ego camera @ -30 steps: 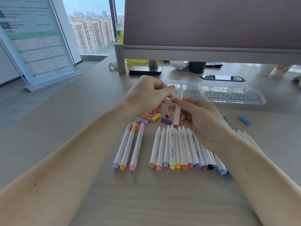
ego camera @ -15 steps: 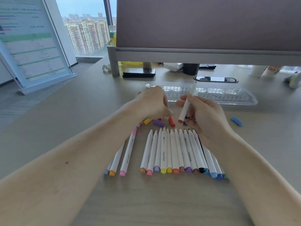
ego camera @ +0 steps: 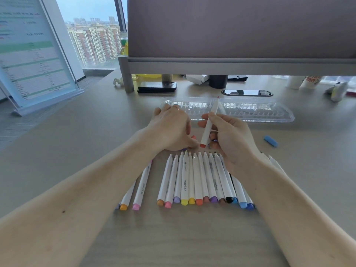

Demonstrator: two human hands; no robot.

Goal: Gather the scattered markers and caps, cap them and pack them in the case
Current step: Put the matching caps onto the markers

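Red marker [ego camera: 209,122] tilted upright, uncapped; others [ego camera: 200,180] rowed on desk.

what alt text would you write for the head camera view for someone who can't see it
The right hand holds a red-ended white marker tilted upright over a desk, while the left hand is palm-down over loose caps. A row of white markers lies nearer the viewer, a clear case behind, a blue cap to the right.
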